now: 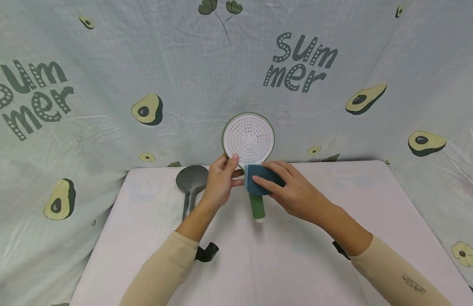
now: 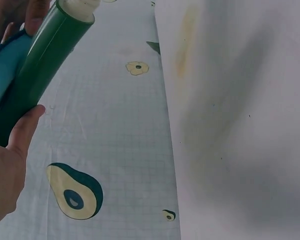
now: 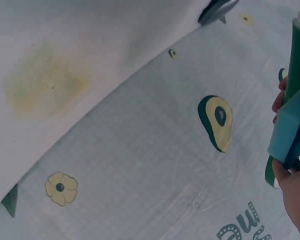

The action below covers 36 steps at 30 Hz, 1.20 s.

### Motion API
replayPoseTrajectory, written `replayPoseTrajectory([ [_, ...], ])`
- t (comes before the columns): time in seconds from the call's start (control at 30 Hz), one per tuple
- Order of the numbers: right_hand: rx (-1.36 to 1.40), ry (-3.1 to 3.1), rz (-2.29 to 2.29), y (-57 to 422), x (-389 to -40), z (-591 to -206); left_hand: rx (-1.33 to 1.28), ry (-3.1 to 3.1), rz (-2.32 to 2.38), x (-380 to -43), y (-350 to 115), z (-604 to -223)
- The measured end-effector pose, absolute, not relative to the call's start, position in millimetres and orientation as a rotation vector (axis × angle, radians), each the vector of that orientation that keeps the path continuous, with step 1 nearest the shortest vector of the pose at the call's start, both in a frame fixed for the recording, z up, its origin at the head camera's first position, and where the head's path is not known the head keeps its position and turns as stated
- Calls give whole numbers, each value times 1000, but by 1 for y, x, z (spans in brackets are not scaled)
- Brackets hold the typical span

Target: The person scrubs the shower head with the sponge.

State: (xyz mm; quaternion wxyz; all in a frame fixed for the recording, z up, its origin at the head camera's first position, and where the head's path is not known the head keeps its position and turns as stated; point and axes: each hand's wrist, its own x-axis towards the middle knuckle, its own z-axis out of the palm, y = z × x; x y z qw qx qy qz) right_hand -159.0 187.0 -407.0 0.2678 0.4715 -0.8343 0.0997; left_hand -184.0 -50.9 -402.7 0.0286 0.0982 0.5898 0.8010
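A green shower head [image 1: 249, 138] with a round white nozzle face is held up off the table, its green handle [image 1: 257, 207] pointing down. My left hand [image 1: 220, 180] grips it near the neck, thumb at the lower rim of the face. My right hand [image 1: 294, 187] holds a blue sponge [image 1: 265, 180] against the upper handle. In the left wrist view the handle [image 2: 45, 65] ends in a pale threaded tip, with a left finger along it. The right wrist view shows the sponge [image 3: 290, 125], lighter on one side, touching the handle.
A grey shower head [image 1: 192, 180] lies on the white table [image 1: 297, 263] left of my left hand, its handle partly behind the forearm. A black curved piece [image 1: 207, 252] shows beside the left sleeve. Behind the table hangs an avocado-print cloth [image 1: 206, 85].
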Motion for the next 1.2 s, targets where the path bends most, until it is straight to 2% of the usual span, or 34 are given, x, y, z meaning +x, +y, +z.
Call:
replayPoseTrajectory([
  [0.33,1510,-2204,145,181,-135,-432,235,1947,2488,-191,-61,-401],
  [0.53,1435,-2184,131,176,-145,-426,229,1955,2489,-191,-62,-401],
  [0.9,1131,-2217,277,173,-174,-391,344,1902,2475,-185,-57,-401],
  [1.2,1257,-2310,428,180,-160,-400,338,1927,2500,-182,-55,-402],
])
